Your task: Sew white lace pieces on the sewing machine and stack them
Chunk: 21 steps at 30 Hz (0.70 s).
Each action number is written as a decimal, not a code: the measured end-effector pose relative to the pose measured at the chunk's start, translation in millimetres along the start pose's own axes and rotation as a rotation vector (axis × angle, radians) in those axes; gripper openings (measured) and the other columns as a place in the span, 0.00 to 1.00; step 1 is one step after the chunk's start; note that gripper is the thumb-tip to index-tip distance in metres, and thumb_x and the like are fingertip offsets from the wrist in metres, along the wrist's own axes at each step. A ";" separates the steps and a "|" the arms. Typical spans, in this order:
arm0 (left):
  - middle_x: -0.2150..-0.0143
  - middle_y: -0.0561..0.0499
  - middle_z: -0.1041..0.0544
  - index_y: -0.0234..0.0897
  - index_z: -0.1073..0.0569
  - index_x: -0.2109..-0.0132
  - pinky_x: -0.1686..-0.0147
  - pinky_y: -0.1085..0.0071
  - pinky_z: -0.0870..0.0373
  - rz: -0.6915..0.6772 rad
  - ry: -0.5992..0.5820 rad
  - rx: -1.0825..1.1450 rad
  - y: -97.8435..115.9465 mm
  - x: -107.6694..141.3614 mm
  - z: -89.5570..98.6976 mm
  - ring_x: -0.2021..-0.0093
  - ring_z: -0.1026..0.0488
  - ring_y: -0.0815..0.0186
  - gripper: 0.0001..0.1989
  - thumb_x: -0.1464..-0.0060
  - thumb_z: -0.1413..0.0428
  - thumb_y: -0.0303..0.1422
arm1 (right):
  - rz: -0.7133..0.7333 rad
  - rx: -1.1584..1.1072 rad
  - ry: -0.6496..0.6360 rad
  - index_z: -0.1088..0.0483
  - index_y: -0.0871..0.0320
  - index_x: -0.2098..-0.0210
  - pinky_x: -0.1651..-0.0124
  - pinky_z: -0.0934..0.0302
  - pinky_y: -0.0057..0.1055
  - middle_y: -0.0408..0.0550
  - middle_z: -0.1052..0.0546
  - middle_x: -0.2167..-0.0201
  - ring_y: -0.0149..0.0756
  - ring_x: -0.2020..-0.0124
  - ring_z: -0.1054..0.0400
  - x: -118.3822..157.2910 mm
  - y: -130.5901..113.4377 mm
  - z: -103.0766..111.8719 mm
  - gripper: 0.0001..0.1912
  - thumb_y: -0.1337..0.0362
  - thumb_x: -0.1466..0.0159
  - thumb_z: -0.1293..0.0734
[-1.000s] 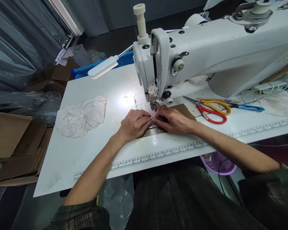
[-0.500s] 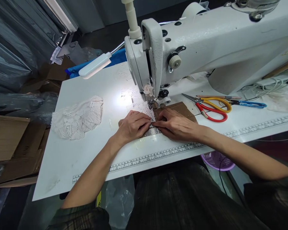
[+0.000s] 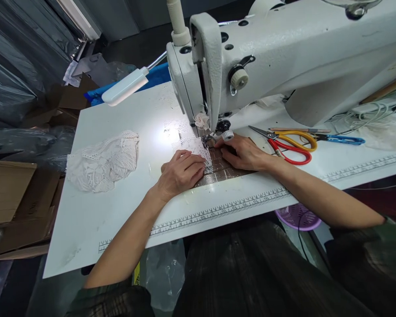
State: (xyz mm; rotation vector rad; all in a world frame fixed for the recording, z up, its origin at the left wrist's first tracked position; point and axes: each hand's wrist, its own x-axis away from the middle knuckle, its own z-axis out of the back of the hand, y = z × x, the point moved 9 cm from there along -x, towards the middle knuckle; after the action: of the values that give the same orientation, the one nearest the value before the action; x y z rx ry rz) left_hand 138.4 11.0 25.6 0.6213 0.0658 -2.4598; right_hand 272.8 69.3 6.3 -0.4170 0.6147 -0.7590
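White lace (image 3: 198,147) lies under the presser foot of the white sewing machine (image 3: 206,83), with part of it over the brown sheet (image 3: 221,174) on the table. My left hand (image 3: 184,171) rests flat on the left side of the lace and sheet, fingers stretched out and holding nothing. Just right of the presser foot, my right hand (image 3: 242,152) reaches in over the brown sheet. Its index finger points toward the foot, apart from the thumb, and its fingertips are partly hidden by the machine's small white knob (image 3: 228,135).
A gathered heap of white lace (image 3: 104,163) sits on the left of the white table (image 3: 86,237). Red-and-yellow-handled scissors (image 3: 290,145) and a blue-handled tool (image 3: 345,139) lie at the right. A lit lamp (image 3: 125,87) hangs over the table. A printed ruler (image 3: 211,213) runs along the front edge.
My right hand has let go of the lace edge beside my left fingers and moved up and right toward the presser foot. My left hand stays nearly in place.
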 end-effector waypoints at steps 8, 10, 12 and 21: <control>0.58 0.49 0.16 0.38 0.23 0.60 0.55 0.62 0.26 -0.044 -0.015 0.016 5.2 -2.9 0.2 0.62 0.21 0.66 0.07 0.35 0.46 0.28 | 0.228 0.139 -0.061 0.26 0.56 0.43 0.51 0.33 0.45 0.57 0.28 0.53 0.43 0.53 0.33 7.5 -14.2 -14.4 0.21 0.67 0.31 0.42; 0.58 0.49 0.16 0.38 0.23 0.60 0.54 0.61 0.27 -0.050 -0.018 0.020 5.5 -2.9 0.4 0.62 0.21 0.66 0.07 0.35 0.46 0.28 | 0.235 0.141 -0.055 0.26 0.57 0.43 0.50 0.32 0.45 0.58 0.28 0.53 0.43 0.53 0.33 7.4 -14.2 -14.2 0.21 0.68 0.31 0.42; 0.58 0.50 0.16 0.39 0.23 0.60 0.52 0.60 0.28 -0.038 -0.038 0.013 4.4 -2.6 -0.9 0.62 0.21 0.66 0.07 0.35 0.46 0.28 | 0.241 0.139 -0.055 0.25 0.57 0.43 0.50 0.32 0.45 0.58 0.29 0.53 0.43 0.53 0.33 7.8 -14.8 -14.3 0.21 0.68 0.31 0.42; 0.56 0.48 0.17 0.39 0.23 0.58 0.56 0.59 0.29 -0.146 0.039 -0.154 18.0 -1.3 7.3 0.63 0.22 0.64 0.06 0.38 0.44 0.24 | 0.238 0.135 -0.060 0.27 0.58 0.43 0.50 0.32 0.46 0.58 0.30 0.52 0.43 0.53 0.34 8.2 -14.4 -15.4 0.21 0.68 0.31 0.42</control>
State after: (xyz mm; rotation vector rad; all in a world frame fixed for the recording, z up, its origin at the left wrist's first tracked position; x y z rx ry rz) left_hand 146.3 -4.4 34.3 0.6159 0.3229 -2.5520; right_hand 260.1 51.8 -0.2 -0.2365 0.5421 -0.5552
